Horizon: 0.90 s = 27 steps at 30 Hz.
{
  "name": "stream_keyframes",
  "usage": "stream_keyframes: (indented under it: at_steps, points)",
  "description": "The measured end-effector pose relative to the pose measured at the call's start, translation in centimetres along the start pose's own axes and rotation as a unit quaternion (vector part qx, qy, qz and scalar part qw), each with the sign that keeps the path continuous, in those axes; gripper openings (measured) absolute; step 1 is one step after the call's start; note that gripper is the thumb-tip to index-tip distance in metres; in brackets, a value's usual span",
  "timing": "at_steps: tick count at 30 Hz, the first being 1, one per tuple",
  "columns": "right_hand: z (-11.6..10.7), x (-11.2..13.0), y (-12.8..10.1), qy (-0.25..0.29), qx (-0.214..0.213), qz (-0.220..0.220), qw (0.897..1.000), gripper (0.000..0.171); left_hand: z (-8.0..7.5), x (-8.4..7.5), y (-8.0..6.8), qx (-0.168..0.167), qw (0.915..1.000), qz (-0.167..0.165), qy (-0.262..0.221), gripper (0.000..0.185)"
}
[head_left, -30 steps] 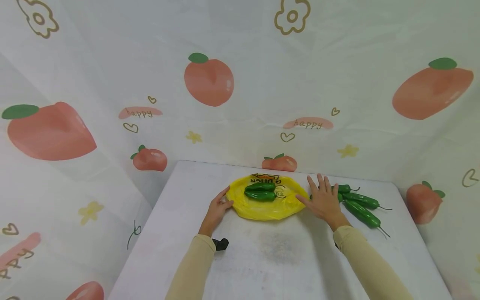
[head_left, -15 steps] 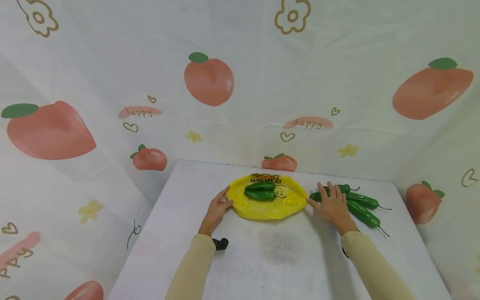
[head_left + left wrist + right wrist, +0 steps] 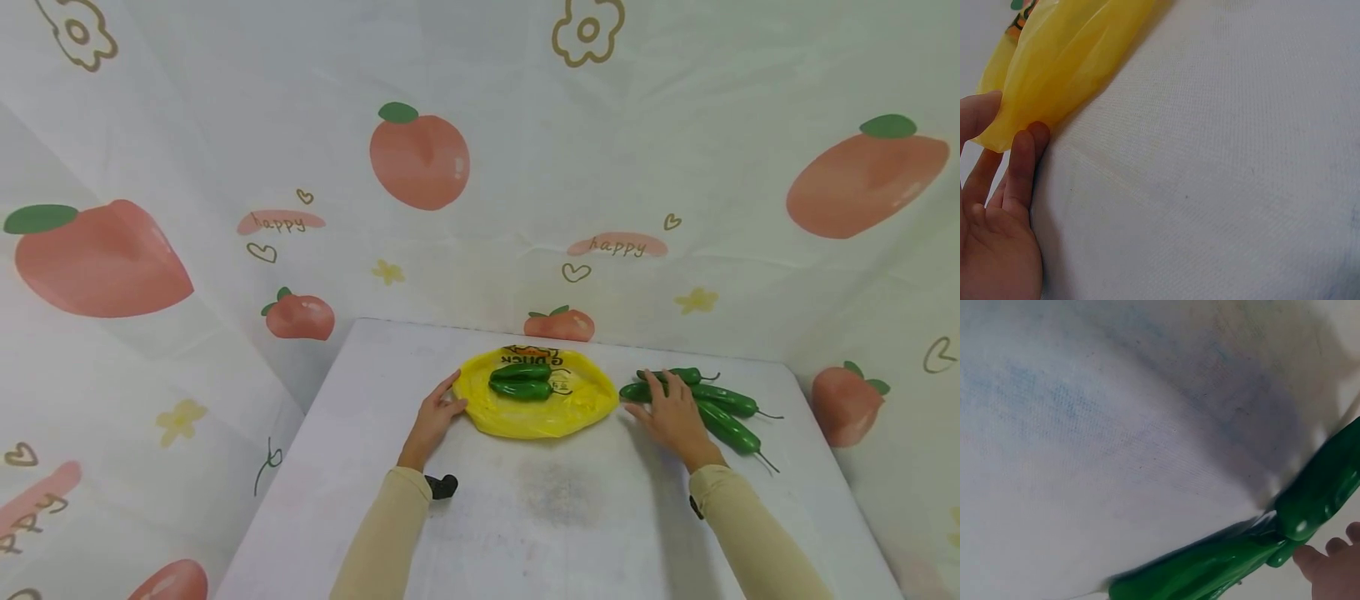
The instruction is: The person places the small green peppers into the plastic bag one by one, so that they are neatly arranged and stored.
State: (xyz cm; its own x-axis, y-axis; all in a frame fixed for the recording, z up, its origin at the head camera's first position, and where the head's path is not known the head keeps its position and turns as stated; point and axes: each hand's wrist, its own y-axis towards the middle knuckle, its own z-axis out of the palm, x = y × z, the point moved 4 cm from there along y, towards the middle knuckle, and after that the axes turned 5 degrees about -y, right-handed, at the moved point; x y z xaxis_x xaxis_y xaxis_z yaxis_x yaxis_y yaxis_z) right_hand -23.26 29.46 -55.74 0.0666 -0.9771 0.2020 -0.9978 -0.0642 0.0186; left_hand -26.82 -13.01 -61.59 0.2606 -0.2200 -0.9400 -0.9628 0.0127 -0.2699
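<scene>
The glossy green plastic peppers lie lengthwise right of the crumpled yellow plastic bag, under the right hand's relaxed fingers, while the left hand pinches the bag's rim.

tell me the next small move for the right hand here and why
Probably curl the right hand round one of the loose green peppers under it. Its fingers lie fairly straight on the pile beside the yellow bag, gripping nothing clearly. Two peppers in the bag are already there, and the left hand holds the bag's edge.
</scene>
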Motion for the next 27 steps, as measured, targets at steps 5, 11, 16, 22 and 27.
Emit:
stream_keyframes:
  at_steps: [5, 11, 16, 22, 27]
  points:
    - [0.2, -0.5, 0.1, 0.005, 0.006, 0.013, 1.0, 0.079, 0.1, 0.0, 0.1, 0.0, 1.0, 0.001, 0.001, 0.055]
    - [0.3, -1.2, 0.0, 0.022, 0.015, 0.023, 0.999, 0.079, 0.1, -0.1, 0.0, 0.001, 1.0, -0.003, 0.002, 0.055]
    - [0.3, -1.6, -0.1, 0.031, 0.012, 0.029, 0.999, 0.076, 0.0, -0.1, 0.0, 0.002, 1.0, -0.007, 0.0, 0.055]
    - [0.2, -2.0, -0.3, 0.002, -0.05, 0.01, 0.999, 0.07, 0.0, 0.0, 0.0, -0.001, 1.0, -0.009, -0.003, 0.055]
    - [0.0, -2.0, -0.5, -0.029, -0.087, -0.003, 0.996, 0.064, 0.0, 0.1, 0.0, -0.002, 1.0, -0.007, -0.001, 0.055]
